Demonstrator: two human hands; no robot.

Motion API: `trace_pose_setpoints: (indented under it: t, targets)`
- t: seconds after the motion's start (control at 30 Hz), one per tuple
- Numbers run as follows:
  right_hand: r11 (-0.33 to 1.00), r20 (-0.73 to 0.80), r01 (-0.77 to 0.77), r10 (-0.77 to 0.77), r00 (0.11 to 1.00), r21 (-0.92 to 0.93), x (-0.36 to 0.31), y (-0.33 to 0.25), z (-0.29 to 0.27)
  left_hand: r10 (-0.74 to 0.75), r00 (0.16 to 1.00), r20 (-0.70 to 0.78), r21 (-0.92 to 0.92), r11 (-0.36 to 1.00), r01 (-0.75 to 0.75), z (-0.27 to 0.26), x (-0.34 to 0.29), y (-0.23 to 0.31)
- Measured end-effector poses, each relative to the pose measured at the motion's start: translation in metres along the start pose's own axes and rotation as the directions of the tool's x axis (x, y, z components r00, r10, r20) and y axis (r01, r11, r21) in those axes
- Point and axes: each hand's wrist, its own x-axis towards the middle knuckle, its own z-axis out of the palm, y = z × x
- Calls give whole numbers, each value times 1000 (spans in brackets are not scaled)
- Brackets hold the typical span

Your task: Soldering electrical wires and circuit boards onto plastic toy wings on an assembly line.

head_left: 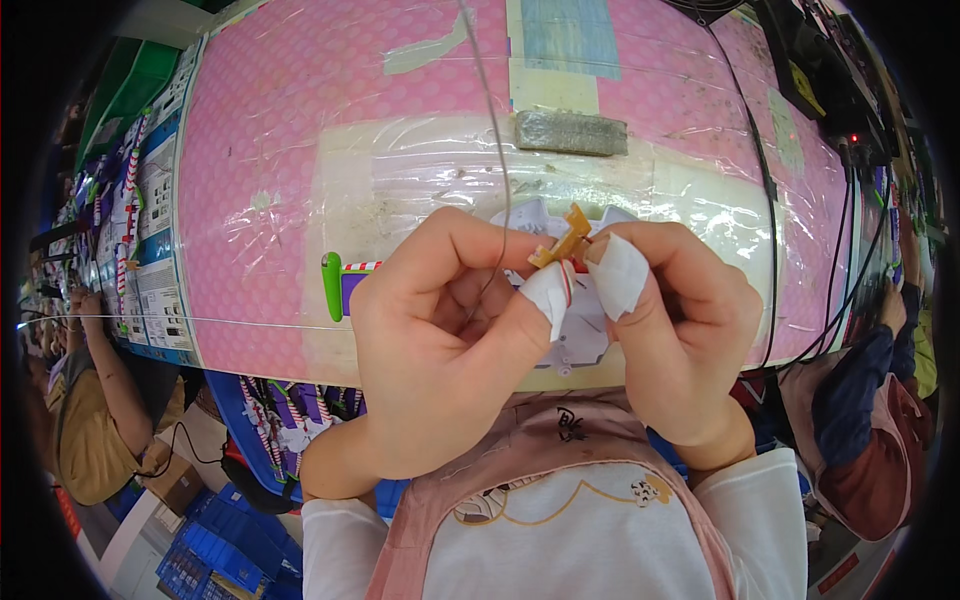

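Both hands meet over the middle of the bench, their thumbs wrapped in white tape. Between thumb and forefinger my left hand (430,340) pinches a small yellow-brown notched piece (563,240), perhaps a circuit board. My right hand (685,330) closes its thumb and forefinger at that piece's right end; something thin and dark shows there, too small to name. A bit of red shows by the fingertips. Below the hands lies a pale lilac plastic shell (580,330), partly covered by them. A green, purple and red-white striped toy part (333,287) lies left of my left hand.
A grey cable (485,90) hangs down in front of my left hand. A thin silvery wire (230,322) runs in from the left. Beyond stands a grey block (571,133). Black cables (765,190) cross the right side. A blue bin (245,425) of striped parts sits lower left; people work at both sides.
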Motion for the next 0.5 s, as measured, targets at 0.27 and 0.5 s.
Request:
trace_pose_setpoints:
  t: [0.27,0.5]
  targets:
    - [973,-46,127,-138,989,-193,-3,2,3,-19,1000,1,-27,999,19,0,1,-2]
    - [985,-80,102,-114,990,-140,-3,1,6,-18,1000,-4,-129,992,17,3,1,-3]
